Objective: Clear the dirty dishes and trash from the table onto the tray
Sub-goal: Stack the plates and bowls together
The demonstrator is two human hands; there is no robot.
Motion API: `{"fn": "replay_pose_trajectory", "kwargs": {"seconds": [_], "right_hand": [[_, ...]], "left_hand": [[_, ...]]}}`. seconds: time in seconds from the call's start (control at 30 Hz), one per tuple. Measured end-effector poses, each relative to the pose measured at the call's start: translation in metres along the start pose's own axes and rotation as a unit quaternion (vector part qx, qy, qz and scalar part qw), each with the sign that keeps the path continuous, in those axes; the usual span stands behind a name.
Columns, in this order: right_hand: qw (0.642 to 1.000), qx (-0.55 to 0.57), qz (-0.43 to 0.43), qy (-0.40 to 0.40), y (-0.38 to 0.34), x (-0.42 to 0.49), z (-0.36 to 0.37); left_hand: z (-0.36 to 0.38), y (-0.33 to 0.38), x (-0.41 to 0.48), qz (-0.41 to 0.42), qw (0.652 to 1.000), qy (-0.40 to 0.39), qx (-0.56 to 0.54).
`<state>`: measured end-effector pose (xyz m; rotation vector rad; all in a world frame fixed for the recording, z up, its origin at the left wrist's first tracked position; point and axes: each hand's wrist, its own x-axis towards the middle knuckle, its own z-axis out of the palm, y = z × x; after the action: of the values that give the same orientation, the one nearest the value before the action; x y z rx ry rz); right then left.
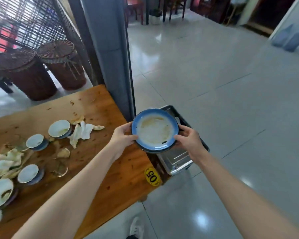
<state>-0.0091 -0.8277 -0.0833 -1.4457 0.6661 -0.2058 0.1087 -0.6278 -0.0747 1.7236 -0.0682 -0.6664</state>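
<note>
Left grip [123, 135] and right grip [188, 140] clasp opposite rims of the blue plate stack [154, 131]; I read the tray [177, 158] directly beneath, right of the surface [110, 169].

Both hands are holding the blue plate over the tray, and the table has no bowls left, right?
Not quite. The head view shows several bowls on the table, among scraps. The rest holds: the left hand and right hand hold the plate over the tray.
</note>
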Motion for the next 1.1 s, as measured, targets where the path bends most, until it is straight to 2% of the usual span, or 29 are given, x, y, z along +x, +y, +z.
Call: {"fn": "replay_pose_trajectory", "kwargs": {"seconds": [0.27,0.57,0.8,1.1], "right_hand": [[0.998,-0.004,0.054,0.017,0.027,0.078,-0.053],[0.989,-0.035,0.143,0.019,0.082,0.18,-0.091],[0.975,-0.066,0.21,-0.005,0.147,0.256,-0.112],[0.951,-0.116,0.275,-0.079,0.234,0.354,-0.115]], "left_hand": [[0.064,-0.017,0.078,-0.005,1.0,-0.022,0.02],[0.121,-0.051,0.169,-0.146,0.988,-0.042,0.003],[0.157,-0.108,0.232,-0.23,0.973,-0.01,0.005],[0.186,-0.193,0.303,-0.266,0.962,0.049,-0.019]]}}
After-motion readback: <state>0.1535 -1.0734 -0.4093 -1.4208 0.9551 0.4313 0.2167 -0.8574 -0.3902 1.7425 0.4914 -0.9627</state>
